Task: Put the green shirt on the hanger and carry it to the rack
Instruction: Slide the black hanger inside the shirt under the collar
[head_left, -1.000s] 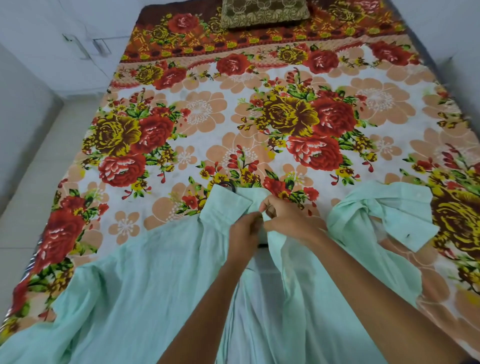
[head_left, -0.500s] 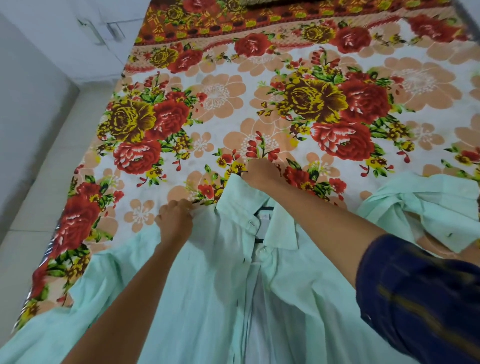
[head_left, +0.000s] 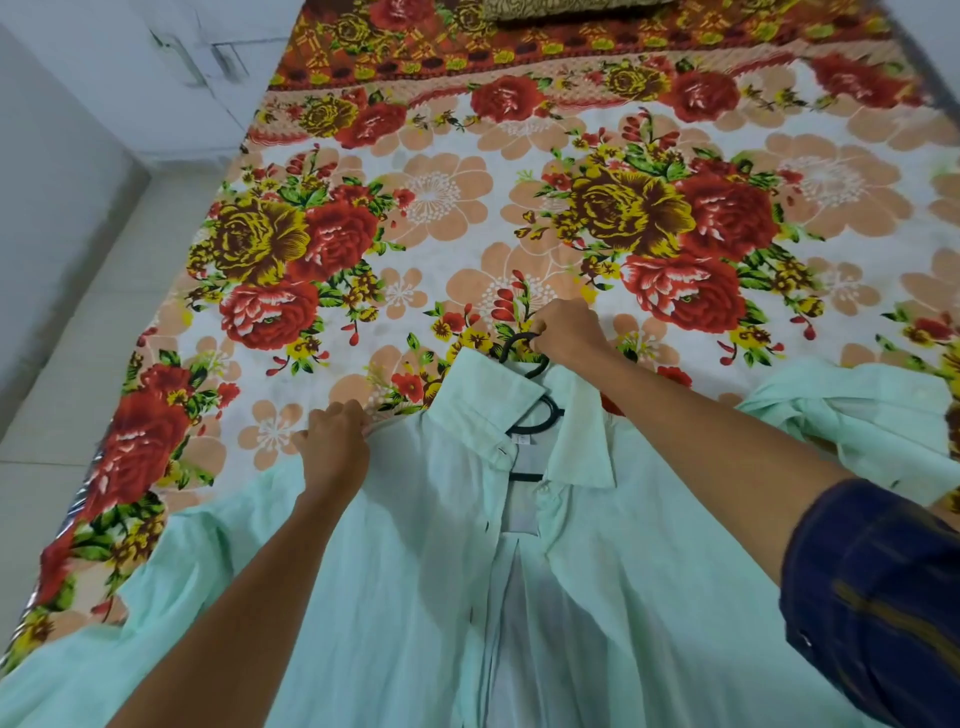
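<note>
Two hands working: right hand (head_left: 569, 332) fingers gripping the black hanger (head_left: 524, 358) hook. Left hand (head_left: 335, 447) pinching the green shirt (head_left: 415, 571) shoulder, lying on the bed (head_left: 467, 208).

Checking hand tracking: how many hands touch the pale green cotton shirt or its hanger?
2. Left hand pinches the pale green cotton shirt at its shoulder; right hand grips the black plastic hanger hook.

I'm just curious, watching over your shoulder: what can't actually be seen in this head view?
- Hanger: its arms, hidden inside the green shirt.
- Shirt hem: cut off by the bottom edge.
- Rack: not in view.
- Right hand: fingertips curled under at the hook.
- Pillow: cut off by the top edge.
</note>
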